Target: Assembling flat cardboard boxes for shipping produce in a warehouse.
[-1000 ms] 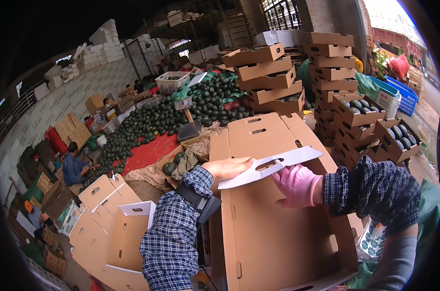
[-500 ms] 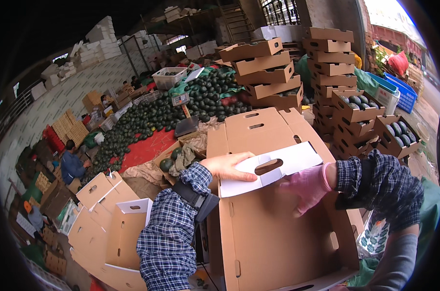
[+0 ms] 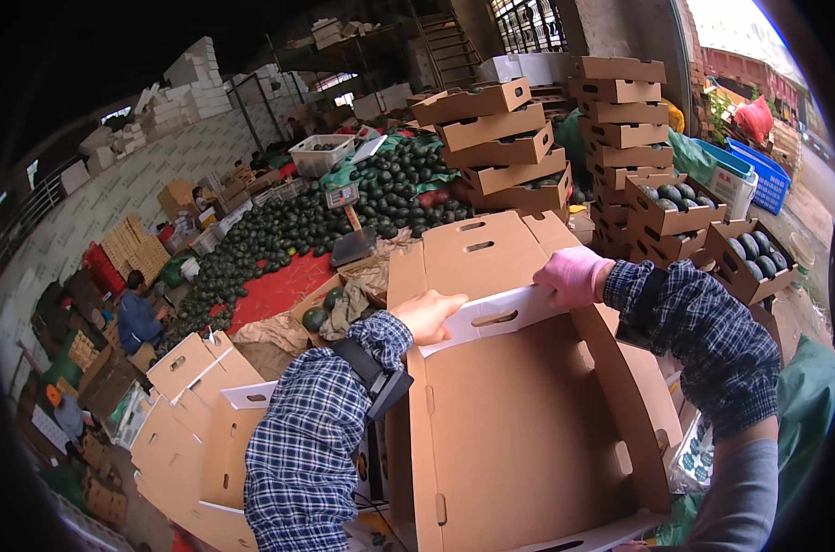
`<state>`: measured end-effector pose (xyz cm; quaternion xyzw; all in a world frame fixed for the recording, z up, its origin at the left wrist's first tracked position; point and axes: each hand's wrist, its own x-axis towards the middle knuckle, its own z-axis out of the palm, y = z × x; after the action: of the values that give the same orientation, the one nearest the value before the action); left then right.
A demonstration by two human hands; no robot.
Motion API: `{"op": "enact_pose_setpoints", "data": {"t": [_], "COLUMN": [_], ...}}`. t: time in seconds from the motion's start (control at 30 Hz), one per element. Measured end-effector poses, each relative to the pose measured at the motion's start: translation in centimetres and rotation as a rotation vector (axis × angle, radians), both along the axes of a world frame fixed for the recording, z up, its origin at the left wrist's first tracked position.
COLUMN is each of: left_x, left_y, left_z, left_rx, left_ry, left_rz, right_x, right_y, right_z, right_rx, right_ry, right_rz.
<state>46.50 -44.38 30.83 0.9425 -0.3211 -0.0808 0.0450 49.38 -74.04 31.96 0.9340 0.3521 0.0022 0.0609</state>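
In front of me an open cardboard box [image 3: 528, 423] is brown inside, with long slots in its side walls. Its far end wall [image 3: 528, 309] stands up, white, with an oval hand hole. At that wall's left corner my bare left hand [image 3: 429, 316] is closed over the top edge. My right hand [image 3: 572, 273], in a pink glove, is closed on the right corner of the same wall, its thumb side partly hidden. Beneath and beyond the box lies a flat cardboard blank [image 3: 486, 247] with slots.
To the left sits another partly folded box [image 3: 226, 446]. Behind are a scale [image 3: 354, 245] and a heap of dark green round fruit [image 3: 390, 189]. Tall stacks of cardboard boxes [image 3: 622, 133] rise at the back right, near filled boxes [image 3: 753, 262]. A person in blue [image 3: 138, 317] sits far left.
The far end wall has gone from folded over and tilted to upright. My right hand has moved up and away from inside the box onto the wall's corner.
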Motion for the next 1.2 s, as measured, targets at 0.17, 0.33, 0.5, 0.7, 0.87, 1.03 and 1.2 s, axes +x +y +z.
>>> {"op": "enact_pose_setpoints", "data": {"t": [0.17,0.33,0.5,0.7,0.87,1.03,1.2], "left_x": [-4.2,-21.8,-36.0,-35.5,-23.8,-17.9,-17.8], "left_y": [8.2,26.9,33.6,35.2,17.7,5.9,4.8], "left_z": [4.6,3.2,-6.2,-13.2,-9.6,-11.0,-7.9], "left_rx": [-0.246,-0.863,-1.079,0.149,-0.565,-0.703,-0.471], "left_ry": [-0.064,-0.171,-0.453,-0.551,-0.153,0.32,0.174], "left_rz": [0.248,0.845,1.557,1.807,1.029,0.696,0.643], "right_x": [-1.3,-3.7,-6.3,-9.6,-11.7,-11.4,-12.3], "right_y": [-4.3,-13.8,-16.8,-10.8,-8.1,-7.3,-6.9], "right_z": [3.2,2.4,-2.6,-4.1,-4.1,-3.7,-2.3], "right_rx": [1.084,1.146,0.644,0.228,0.102,0.106,0.011], "right_ry": [0.561,0.458,0.46,0.372,0.225,0.287,0.199], "right_rz": [0.011,-0.19,-0.424,-0.48,-0.568,-0.583,-0.598]}}
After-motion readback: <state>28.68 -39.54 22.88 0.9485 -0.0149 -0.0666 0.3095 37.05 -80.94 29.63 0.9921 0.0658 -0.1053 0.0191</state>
